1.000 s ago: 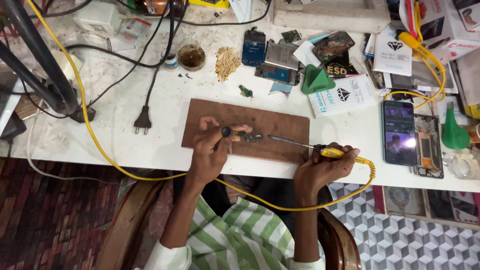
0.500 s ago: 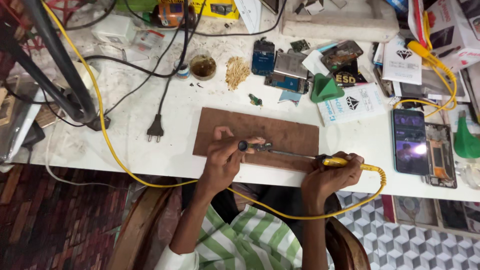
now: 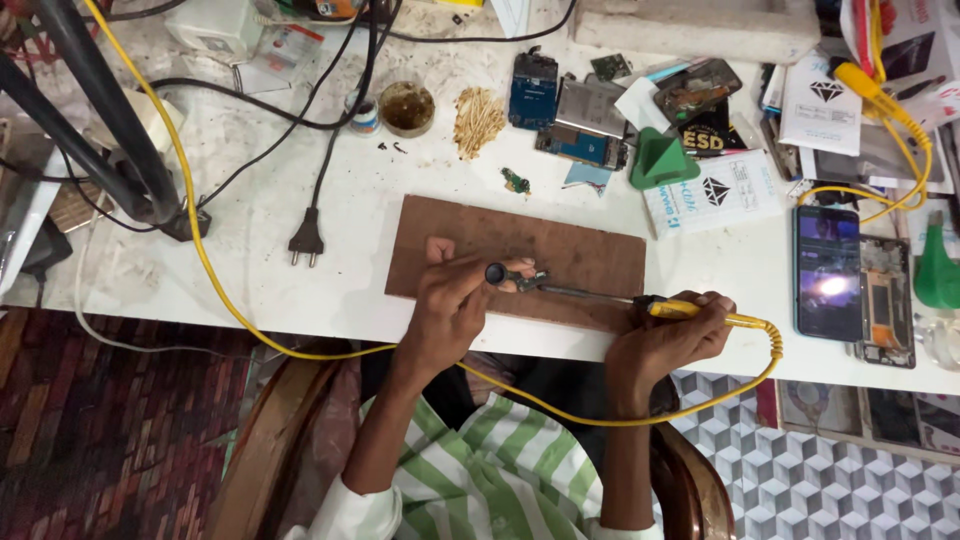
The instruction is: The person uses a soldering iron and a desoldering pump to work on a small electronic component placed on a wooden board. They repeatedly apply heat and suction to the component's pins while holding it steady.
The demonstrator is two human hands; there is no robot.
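Since the earlier frames the hands have barely shifted: the iron's tip stays at the small part on the board, and only the camera has drifted a little. In the head view, the one view there is, the left hand [image 3: 450,305] is closed on a small dark part [image 3: 497,273] and pins it to the brown board [image 3: 520,262], which lies at the near edge of the white worktop [image 3: 250,270]. The right hand [image 3: 668,335] is wrapped round the yellow handle of the soldering iron [image 3: 640,300], whose thin shaft runs left so that its tip touches or sits just beside the part. The step in hand looks like soldering or desoldering at that joint; the next move likely calls for a steady tip and a firm pinch, with fingers kept off the hot shaft. The joint itself is too small to make out, and the left fingers hide most of the part. The yellow cord [image 3: 200,250] loops under the near edge and off the top edge. A lit phone [image 3: 827,272] lies near the right edge, and clutter at the far edge is cut off.
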